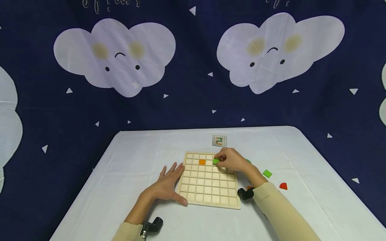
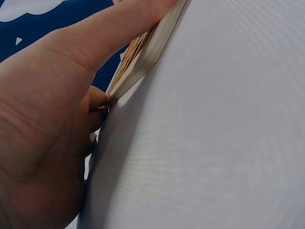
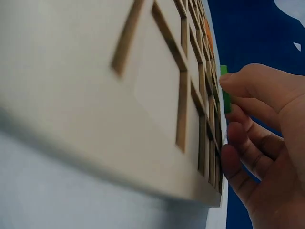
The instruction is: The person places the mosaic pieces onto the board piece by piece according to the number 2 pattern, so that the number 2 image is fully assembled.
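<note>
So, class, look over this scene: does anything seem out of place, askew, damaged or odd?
The backdrop behind the table looks upside down: both whole cloud faces have the mouth above the eyes. Nothing looks spilled, and the wooden board shows no obvious damage.

Saw a dark blue backdrop (image 1: 193, 67) standing behind the tabletop (image 1: 135, 147) and reaching past both its sides. Found one white cloud (image 1: 117, 63) printed above the tabletop's far left corner and a second white cloud (image 1: 271, 58) above its far right corner, both with dark eyes, a small curved mouth and yellowish cheeks set upside down. Noticed a partial cloud (image 1: 8, 134) beyond the tabletop's left side, small white triangles (image 1: 353, 91) around it, and pale lettering (image 1: 96, 6) high above its far edge. Saw the tabletop's white surface faintly creased.
</note>
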Available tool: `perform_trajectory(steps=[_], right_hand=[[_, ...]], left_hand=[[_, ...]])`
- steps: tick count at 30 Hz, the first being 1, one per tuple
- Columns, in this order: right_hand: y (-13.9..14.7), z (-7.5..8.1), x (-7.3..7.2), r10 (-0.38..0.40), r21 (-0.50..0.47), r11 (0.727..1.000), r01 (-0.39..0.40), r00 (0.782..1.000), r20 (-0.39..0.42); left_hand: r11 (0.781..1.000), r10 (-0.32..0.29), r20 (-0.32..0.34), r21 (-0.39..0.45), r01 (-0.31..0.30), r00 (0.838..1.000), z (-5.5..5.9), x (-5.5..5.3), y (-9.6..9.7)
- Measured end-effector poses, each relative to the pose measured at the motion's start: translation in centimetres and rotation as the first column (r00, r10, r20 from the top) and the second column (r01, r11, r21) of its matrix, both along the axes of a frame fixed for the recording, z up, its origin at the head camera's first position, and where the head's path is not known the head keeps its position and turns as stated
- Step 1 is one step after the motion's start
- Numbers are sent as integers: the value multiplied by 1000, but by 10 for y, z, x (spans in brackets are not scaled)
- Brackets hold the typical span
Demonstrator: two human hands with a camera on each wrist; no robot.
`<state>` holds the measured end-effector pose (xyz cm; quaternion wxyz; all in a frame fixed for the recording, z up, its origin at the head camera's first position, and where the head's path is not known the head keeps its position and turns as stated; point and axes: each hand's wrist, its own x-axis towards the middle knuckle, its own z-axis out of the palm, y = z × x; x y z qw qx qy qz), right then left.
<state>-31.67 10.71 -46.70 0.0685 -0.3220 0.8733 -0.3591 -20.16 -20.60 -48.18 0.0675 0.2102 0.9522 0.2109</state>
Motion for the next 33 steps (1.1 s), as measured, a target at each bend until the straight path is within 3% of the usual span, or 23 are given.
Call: perform_trajectory(steps=[7,14,21,33], right_hand=[[-8,3,0,41,-8,999,-41,999,14],[-18,3,-3,76,40,996,-75,996,-40],[-23,3,-5,93,60,994,-90,995,-43],[-30,3,-4,60,154,987,-49,995,-74]], left_hand=[[1000,6,4,-4,-6,1000,2,1,0],[1000,4,6,-1,-4,1000,2,1,0],[1000,8,12,-10,-7,1000,4,1,1],[1000,3,2,-13,-3,1000,2,1,0]])
